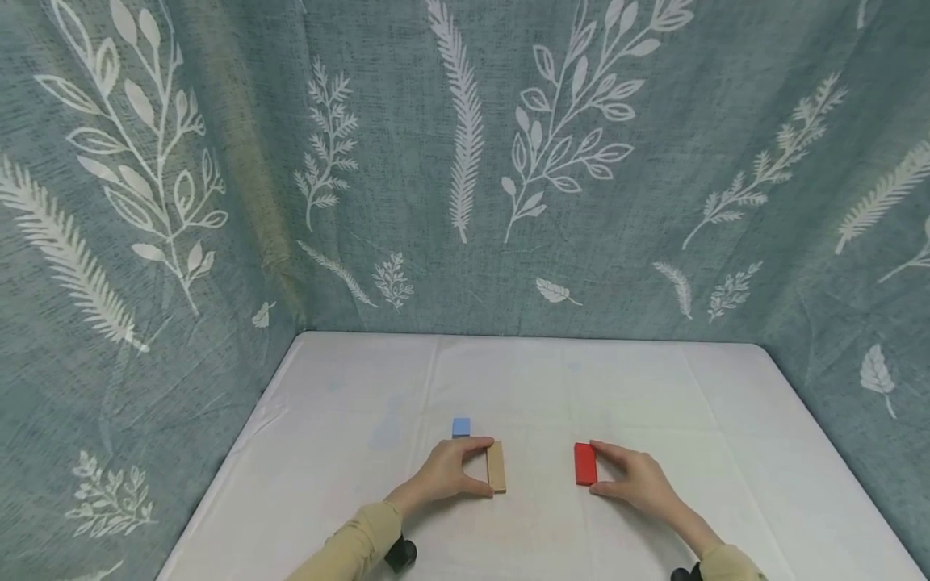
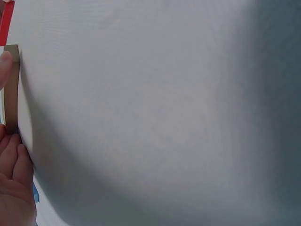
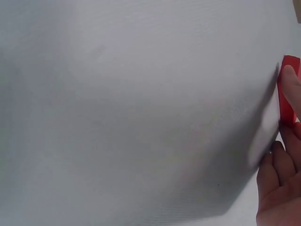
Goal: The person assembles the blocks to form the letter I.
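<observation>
From the head view, the left hand [image 1: 445,473] pinches a tan wooden block [image 1: 496,467] by its ends, with the thumb near and the fingers far. The gap is as wide as the block is long. To the right, the right hand [image 1: 643,482] pinches a red block [image 1: 584,464] the same way. Both blocks are in the near half of the white tabletop [image 1: 538,387], with a space between them. A blue block [image 1: 461,427] sits just past the left hand; I can't tell if they touch. If that hand goes farther away, its knuckles could knock the blue block. If both hands move in too fast, the tan and red blocks could bump.

In the left wrist view, only the ends of the tan block are pinched, so it could twist or slip if one side pushes harder. A bit of blue peeks out behind the fingers.

In the right wrist view, the red block's ends are pinched too. A loose squeeze could let it tip or drop. I can't tell if it is off the tabletop.
</observation>
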`<action>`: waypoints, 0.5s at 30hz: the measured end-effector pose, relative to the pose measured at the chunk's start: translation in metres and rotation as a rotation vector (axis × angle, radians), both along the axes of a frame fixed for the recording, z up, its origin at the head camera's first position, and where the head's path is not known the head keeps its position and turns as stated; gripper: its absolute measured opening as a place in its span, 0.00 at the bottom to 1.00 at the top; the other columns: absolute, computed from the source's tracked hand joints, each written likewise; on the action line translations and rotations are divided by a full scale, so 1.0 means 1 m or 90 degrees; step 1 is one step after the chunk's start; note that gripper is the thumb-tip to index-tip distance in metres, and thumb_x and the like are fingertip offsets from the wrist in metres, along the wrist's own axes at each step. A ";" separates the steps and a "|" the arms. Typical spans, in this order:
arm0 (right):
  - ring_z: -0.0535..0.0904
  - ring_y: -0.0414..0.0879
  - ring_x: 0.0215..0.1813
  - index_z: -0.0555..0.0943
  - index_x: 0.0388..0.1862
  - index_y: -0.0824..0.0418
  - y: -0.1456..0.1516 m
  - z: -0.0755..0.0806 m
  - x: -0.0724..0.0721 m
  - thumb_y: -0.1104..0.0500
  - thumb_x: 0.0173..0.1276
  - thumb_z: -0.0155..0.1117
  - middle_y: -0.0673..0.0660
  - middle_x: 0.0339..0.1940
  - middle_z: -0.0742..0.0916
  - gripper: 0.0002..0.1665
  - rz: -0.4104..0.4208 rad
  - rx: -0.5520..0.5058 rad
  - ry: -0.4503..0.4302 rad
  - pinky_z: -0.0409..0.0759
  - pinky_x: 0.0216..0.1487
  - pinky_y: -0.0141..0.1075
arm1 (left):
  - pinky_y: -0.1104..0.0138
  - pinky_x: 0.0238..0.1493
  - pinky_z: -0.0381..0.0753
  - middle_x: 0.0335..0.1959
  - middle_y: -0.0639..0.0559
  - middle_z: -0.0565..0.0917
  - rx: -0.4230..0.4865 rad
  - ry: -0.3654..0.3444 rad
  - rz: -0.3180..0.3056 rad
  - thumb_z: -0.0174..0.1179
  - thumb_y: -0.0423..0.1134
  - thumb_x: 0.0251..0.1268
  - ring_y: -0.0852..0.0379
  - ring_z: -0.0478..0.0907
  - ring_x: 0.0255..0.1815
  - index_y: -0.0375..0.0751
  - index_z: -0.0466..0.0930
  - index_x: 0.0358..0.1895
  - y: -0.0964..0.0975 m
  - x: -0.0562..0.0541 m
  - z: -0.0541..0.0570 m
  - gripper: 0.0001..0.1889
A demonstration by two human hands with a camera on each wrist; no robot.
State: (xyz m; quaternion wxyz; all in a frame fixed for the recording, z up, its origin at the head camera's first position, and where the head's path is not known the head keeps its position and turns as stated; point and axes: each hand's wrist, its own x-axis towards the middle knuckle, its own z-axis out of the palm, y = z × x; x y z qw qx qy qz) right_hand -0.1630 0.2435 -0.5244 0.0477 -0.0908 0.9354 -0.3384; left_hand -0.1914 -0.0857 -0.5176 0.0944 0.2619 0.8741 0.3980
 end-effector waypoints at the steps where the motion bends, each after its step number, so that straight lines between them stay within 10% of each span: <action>1: 0.73 0.59 0.65 0.75 0.62 0.62 0.000 0.001 -0.001 0.55 0.47 0.78 0.60 0.60 0.81 0.41 -0.004 -0.002 -0.007 0.74 0.64 0.52 | 0.56 0.64 0.74 0.59 0.41 0.79 0.001 0.000 0.000 0.77 0.42 0.39 0.44 0.74 0.62 0.32 0.75 0.59 0.000 0.000 0.000 0.38; 15: 0.74 0.59 0.65 0.77 0.60 0.61 -0.001 0.008 -0.008 0.53 0.42 0.80 0.61 0.59 0.82 0.43 -0.035 -0.008 -0.058 0.77 0.62 0.51 | 0.58 0.64 0.75 0.59 0.42 0.79 0.006 -0.010 -0.005 0.77 0.42 0.40 0.45 0.74 0.63 0.33 0.75 0.59 -0.001 -0.002 -0.002 0.38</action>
